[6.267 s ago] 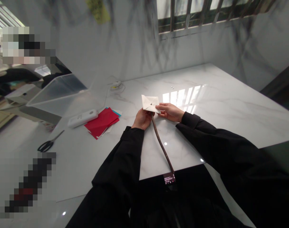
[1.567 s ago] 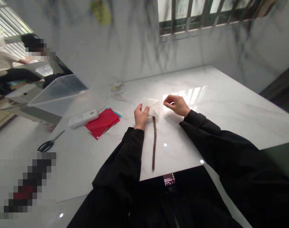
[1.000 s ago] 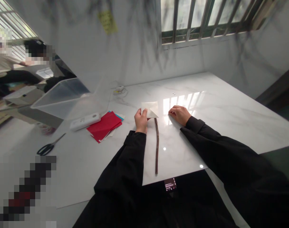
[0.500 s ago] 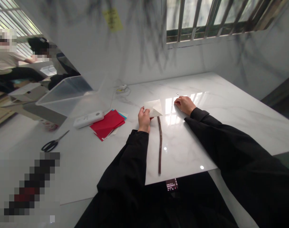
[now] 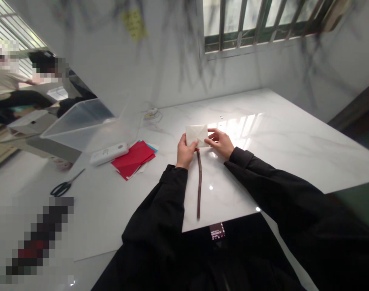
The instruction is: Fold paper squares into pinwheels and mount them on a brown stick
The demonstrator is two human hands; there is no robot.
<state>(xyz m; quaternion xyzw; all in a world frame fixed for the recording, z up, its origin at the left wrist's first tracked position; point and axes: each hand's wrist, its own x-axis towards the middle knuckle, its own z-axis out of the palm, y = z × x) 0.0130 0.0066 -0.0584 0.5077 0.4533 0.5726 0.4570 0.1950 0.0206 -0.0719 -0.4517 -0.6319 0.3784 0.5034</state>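
Note:
Above the table I hold a small cream paper envelope (image 5: 194,132), its folded flaps facing me. My left hand (image 5: 185,152) is closed on its left and lower edge, the thumb lying across the front. At the right edge, my right hand (image 5: 221,143) grips the envelope with thumb and fingers. A thin brown stick (image 5: 199,182) lies lengthwise on the tabletop below the envelope, its far end close under my left fingers. Several tiny pale bits (image 5: 221,117) lie beyond my right hand.
To the left are red paper pieces (image 5: 132,157), a white oblong device (image 5: 109,154), black-handled scissors (image 5: 64,186) and a clear plastic bin (image 5: 78,123). A small cable (image 5: 153,114) lies near the wall. Other people sit at the far left. The marble-look table (image 5: 293,137) meets the wall.
My right hand has come left from the tabletop to the envelope's right edge. The envelope has turned to sit squarer, with its flaps showing. The view has shifted slightly.

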